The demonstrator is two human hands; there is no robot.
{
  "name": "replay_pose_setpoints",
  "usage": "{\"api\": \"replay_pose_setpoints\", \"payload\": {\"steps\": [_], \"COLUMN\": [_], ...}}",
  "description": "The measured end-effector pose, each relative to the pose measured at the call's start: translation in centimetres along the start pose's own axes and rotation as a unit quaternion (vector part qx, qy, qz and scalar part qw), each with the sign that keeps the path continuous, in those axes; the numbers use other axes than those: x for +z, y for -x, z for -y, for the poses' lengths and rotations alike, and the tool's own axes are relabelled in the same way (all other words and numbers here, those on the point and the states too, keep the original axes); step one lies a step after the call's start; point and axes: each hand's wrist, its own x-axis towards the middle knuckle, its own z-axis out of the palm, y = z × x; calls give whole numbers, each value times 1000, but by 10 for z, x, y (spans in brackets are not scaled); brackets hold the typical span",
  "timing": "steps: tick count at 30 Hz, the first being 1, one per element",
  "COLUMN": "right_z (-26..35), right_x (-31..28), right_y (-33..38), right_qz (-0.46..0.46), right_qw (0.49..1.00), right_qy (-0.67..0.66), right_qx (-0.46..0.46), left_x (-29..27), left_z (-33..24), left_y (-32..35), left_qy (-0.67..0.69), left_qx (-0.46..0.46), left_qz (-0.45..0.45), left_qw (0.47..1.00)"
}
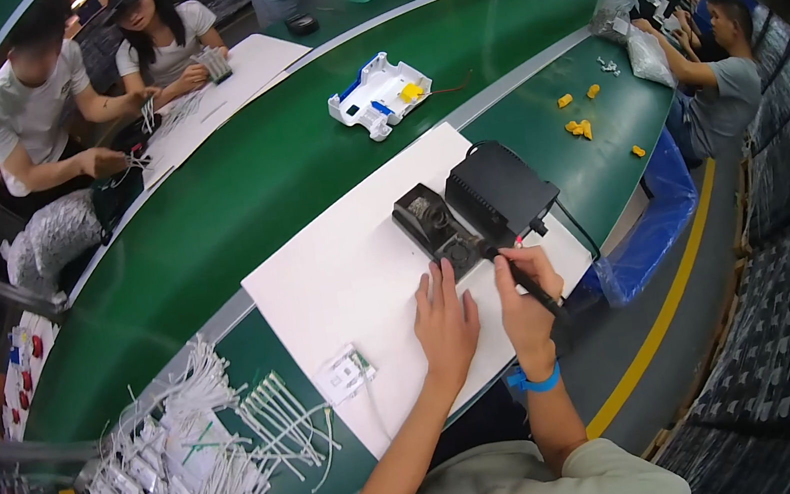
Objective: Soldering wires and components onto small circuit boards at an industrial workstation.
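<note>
My right hand (524,281) is closed around a black soldering iron (534,288) held like a pen, its tip down at the black stand (433,226) on the white board (358,272). My left hand (445,319) lies flat beside it, fingers spread, holding nothing. I judge the work barely begun: the small white part (345,373) with a green board sits untouched near the board's front edge, well apart from the iron. Both forearms come up from below, wrists straight. The soldering station (500,190) stands behind, and white cables (191,447) are heaped to my left.
</note>
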Motion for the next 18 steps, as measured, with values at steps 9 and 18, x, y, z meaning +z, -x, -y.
{"api": "replay_pose_setpoints", "payload": {"steps": [9,18], "right_z": [34,47], "right_x": [-12,19], "right_y": [1,-4], "right_qz": [-68,-33], "right_qw": [987,978], "right_qy": [-145,-205], "right_qx": [2,15], "left_x": [-32,-172], "left_z": [-11,26], "left_y": [17,84], "left_qy": [-60,-75], "left_qx": [31,-79], "left_qz": [-12,11], "left_qw": [998,994]}}
